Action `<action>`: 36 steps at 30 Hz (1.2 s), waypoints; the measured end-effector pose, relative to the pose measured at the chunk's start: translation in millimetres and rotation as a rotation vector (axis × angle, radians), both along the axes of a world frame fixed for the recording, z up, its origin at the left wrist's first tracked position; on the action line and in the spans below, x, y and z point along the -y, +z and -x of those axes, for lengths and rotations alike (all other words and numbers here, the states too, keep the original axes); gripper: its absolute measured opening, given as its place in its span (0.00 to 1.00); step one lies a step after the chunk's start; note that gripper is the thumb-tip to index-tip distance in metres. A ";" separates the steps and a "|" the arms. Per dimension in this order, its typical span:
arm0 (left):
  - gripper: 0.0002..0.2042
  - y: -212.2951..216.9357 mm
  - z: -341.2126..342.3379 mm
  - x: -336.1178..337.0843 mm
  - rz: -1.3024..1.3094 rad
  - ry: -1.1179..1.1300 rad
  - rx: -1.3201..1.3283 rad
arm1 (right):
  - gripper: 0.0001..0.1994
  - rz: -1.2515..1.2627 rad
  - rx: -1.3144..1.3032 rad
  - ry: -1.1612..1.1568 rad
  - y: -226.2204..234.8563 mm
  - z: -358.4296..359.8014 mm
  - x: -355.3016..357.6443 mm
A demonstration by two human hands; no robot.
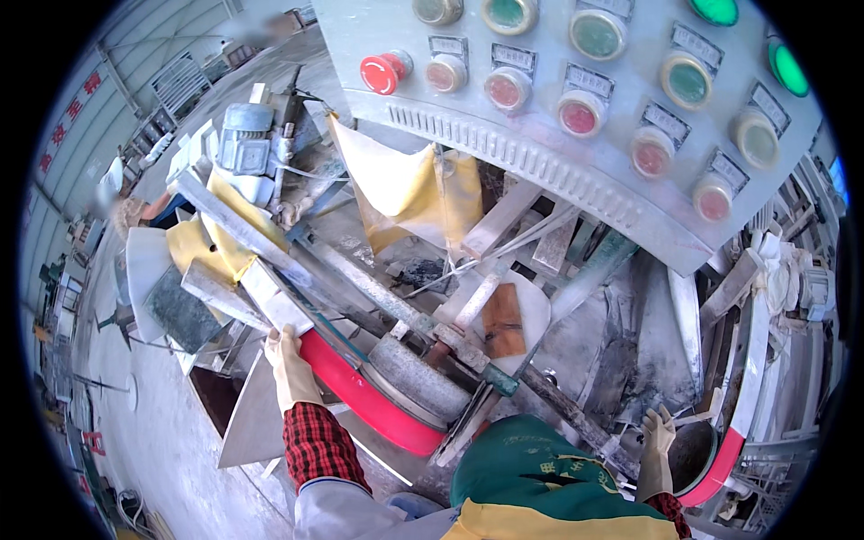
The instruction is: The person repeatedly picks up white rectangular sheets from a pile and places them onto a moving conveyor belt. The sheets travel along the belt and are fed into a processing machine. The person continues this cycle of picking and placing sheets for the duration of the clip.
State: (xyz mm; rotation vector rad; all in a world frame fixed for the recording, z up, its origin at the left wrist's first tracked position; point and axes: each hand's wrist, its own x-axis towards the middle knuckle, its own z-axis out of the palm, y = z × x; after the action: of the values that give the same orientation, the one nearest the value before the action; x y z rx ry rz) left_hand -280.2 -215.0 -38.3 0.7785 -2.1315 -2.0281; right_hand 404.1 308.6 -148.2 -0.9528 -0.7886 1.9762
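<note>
My left hand (292, 367), in a cream glove, has its fingers closed against the lower end of a white strip (286, 312). That strip lies at the upper end of a red belt (364, 396), which curves down around a large grey drum wheel (417, 380). Far to the right, my right hand (659, 443), gloved the same way, has its fingers apart and holds nothing. Beside it are a dark round drum (695, 450) and a second red belt section (715, 470). A green apron (531, 468) covers my front.
A sloping control panel (540, 117) with green and red buttons and a red emergency stop (385, 72) overhangs the machine. Metal rails (360, 277), yellow sheeting (418, 193) and a grey motor (246, 144) stand ahead. Another person (148, 209) is at the far left.
</note>
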 end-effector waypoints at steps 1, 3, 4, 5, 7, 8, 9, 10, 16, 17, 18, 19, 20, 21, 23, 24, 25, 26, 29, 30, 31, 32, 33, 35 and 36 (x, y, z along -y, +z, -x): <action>0.20 1.4 -16.2 1.3 -0.159 -0.082 -0.104 | 0.23 0.036 -0.146 0.100 2.2 9.6 -2.5; 0.17 8.3 -57.8 -8.8 -0.492 -0.271 -0.355 | 0.22 -0.029 0.310 0.025 11.6 36.2 2.2; 0.18 12.9 -77.6 -21.9 -0.465 -0.234 -0.360 | 0.22 -0.073 0.458 0.003 18.1 55.4 8.7; 0.17 17.7 -100.8 -36.5 -0.457 -0.169 -0.289 | 0.22 -0.107 0.495 0.082 29.3 70.6 15.9; 0.15 27.6 -148.6 -69.4 -0.483 -0.418 -0.130 | 0.23 -0.095 0.514 0.196 52.0 104.4 31.9; 0.11 28.7 -180.8 -92.4 -0.493 -0.466 -0.093 | 0.23 -0.083 0.509 0.288 65.3 116.4 38.4; 0.11 28.9 -206.5 -121.9 -0.546 -0.504 -0.069 | 0.24 -0.064 0.444 0.362 77.3 129.3 49.4; 0.12 33.2 -233.2 -144.5 -0.574 -0.668 0.048 | 0.24 -0.089 0.389 0.451 89.0 138.1 58.4; 0.20 50.8 -379.6 -290.1 -0.762 -1.338 0.478 | 0.28 -0.147 0.168 0.697 147.3 136.1 92.4; 0.18 53.1 -395.9 -307.7 -0.545 -1.454 0.428 | 0.30 -0.181 0.196 0.634 154.6 122.6 88.6; 0.17 54.9 -410.1 -324.9 -0.486 -1.534 0.417 | 0.32 -0.237 0.180 0.568 161.0 106.3 84.5; 0.17 56.3 -419.8 -336.6 -0.411 -1.596 0.412 | 0.33 -0.292 0.169 0.513 166.3 88.1 82.5; 0.16 56.7 -430.8 -348.9 -0.346 -1.657 0.397 | 0.33 -0.183 0.125 0.467 170.0 64.9 79.9; 0.14 56.3 -438.4 -363.7 -0.301 -1.678 0.355 | 0.33 -0.070 0.086 0.437 178.5 48.7 78.5; 0.12 57.1 -457.2 -407.1 -0.221 -1.831 0.255 | 0.32 0.060 -0.019 0.352 188.0 3.3 71.7; 0.12 58.4 -463.1 -424.0 -0.141 -1.853 0.305 | 0.31 0.054 -0.037 0.313 193.6 -8.0 74.6; 0.12 60.6 -471.0 -436.3 -0.263 -1.855 0.297 | 0.31 0.050 -0.051 0.280 197.9 -17.2 78.4; 0.13 63.1 -482.5 -452.9 -0.299 -1.830 0.319 | 0.31 0.046 -0.041 0.254 200.2 -26.3 79.5; 0.14 72.9 -523.9 -478.7 -0.305 -1.909 0.331 | 0.30 -0.050 -0.054 0.108 196.3 -52.8 77.6; 0.14 77.5 -540.3 -480.6 -0.258 -1.935 0.328 | 0.29 -0.008 -0.107 0.018 190.8 -60.4 70.7; 0.14 81.3 -554.7 -476.2 -0.180 -1.986 0.353 | 0.28 -0.056 -0.085 -0.133 183.0 -67.7 63.5; 0.21 87.0 -562.0 -471.5 -0.138 -2.202 0.380 | 0.27 -0.095 -0.055 -0.274 173.4 -75.0 53.9; 0.25 90.7 -567.8 -465.9 -0.054 -2.365 0.334 | 0.27 -0.094 0.001 -0.394 162.1 -84.5 43.0; 0.32 93.0 -568.1 -454.5 -0.120 -2.540 0.411 | 0.29 -0.118 0.055 -0.624 137.4 -104.9 11.8; 0.32 90.0 -564.7 -452.8 -0.046 -2.489 0.457 | 0.31 -0.174 0.014 -0.724 124.6 -115.1 -7.9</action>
State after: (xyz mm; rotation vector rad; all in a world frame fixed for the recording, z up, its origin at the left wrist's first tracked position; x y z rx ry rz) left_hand 284.5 237.7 51.7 1.0197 0.9819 0.4711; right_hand 519.2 316.6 -23.6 -0.9723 -0.5077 1.2547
